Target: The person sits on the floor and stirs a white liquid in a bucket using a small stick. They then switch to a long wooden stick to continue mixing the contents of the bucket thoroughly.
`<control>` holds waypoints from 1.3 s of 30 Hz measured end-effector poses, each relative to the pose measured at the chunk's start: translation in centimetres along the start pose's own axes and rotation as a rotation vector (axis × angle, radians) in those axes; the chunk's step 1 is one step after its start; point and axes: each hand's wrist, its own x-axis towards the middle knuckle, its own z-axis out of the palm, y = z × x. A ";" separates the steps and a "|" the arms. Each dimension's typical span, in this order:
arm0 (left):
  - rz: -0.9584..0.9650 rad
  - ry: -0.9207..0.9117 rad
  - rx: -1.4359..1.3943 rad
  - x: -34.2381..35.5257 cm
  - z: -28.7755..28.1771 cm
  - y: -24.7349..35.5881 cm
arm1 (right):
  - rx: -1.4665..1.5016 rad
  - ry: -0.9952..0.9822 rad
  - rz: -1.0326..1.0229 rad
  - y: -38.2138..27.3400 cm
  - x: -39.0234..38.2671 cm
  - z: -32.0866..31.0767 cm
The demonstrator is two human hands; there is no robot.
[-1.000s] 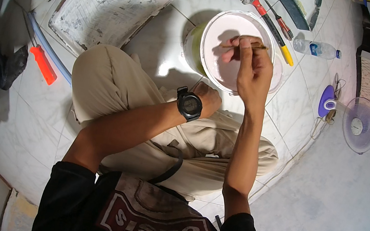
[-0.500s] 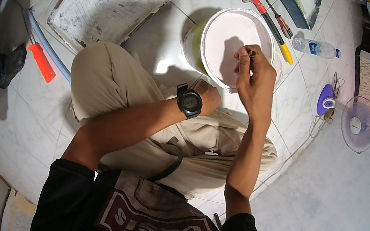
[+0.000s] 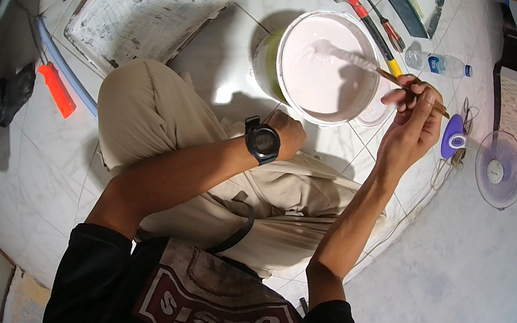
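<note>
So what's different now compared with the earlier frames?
The right hand has moved right, from above the bucket to beside its right rim. It still grips the stick, whose paint-coated end now shows, pointing left across the paint. Nothing was let go. The left hand, bucket, tray and bottle stayed put.

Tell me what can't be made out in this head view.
All in the head view:
Left hand: fingers mostly hidden by the hand itself.
Stick: middle hidden by fingers of the right hand.
Bucket: bottom hidden by the pale pink paint.
Paint tray: far end cut off by the top edge.
Watch: display too small to read.
</note>
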 end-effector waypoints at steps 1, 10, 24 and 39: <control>-0.014 -0.059 -0.022 0.2 -0.2 0.1 | -0.057 -0.039 -0.006 0.1 -0.1 0.2; -0.057 -0.175 -0.047 0.3 -1.8 0.3 | -0.451 -0.190 0.136 3.3 -2.3 2.6; -0.098 -0.171 -0.150 0.1 -2.8 0.3 | 0.142 0.128 0.160 2.2 -1.4 -0.5; -0.080 -0.138 -0.162 0.2 -2.4 0.0 | -0.617 -0.247 0.199 1.5 -3.3 3.0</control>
